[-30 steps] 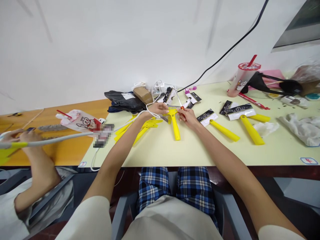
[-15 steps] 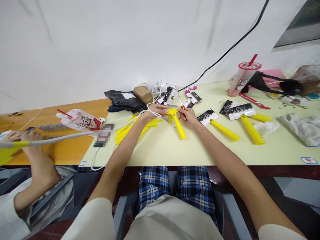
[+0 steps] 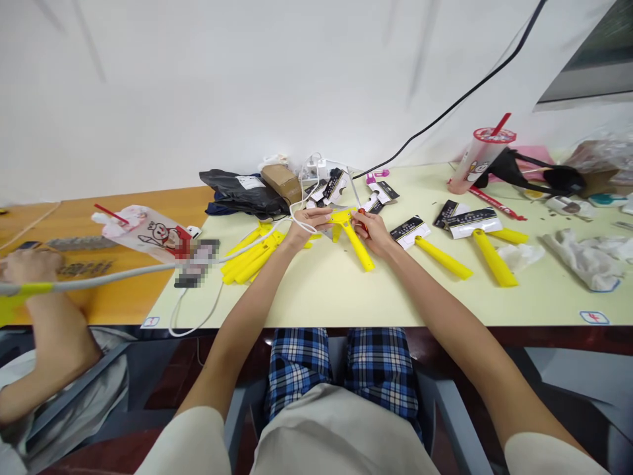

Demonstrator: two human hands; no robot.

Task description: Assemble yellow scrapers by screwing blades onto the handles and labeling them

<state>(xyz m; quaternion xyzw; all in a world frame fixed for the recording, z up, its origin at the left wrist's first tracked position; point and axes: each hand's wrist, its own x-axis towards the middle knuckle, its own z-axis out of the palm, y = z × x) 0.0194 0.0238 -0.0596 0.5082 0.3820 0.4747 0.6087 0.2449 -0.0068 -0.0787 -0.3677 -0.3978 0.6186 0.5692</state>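
Observation:
My left hand point(image 3: 307, 224) is closed on the head of a yellow-handled scraper point(image 3: 357, 245), whose handle points down and to the right. A thin grey blade shows partly at its head. In my right hand point(image 3: 374, 232) is a screwdriver with a red handle point(image 3: 363, 221); its shaft slants up and away, and my fingers also rest against the scraper's head. A pile of yellow handles point(image 3: 252, 258) lies left of my left forearm. To the right lie a scraper with a black-and-white sleeve point(image 3: 444, 257) and more sleeved scrapers point(image 3: 494, 260) overlapping.
Loose black-and-white sleeves point(image 3: 336, 185) lie behind my hands. A white cable point(image 3: 123, 277) crosses over the table by my left wrist. Two drink cups stand or lie nearby, one left point(image 3: 155, 234), one right point(image 3: 477, 161). A co-worker's hand point(image 3: 32, 264) is at far left.
The scraper's handle end has swung slightly to the right in my hands. My grip on scraper and screwdriver stays. The view has shifted a little, and the co-worker's arm appears further left.

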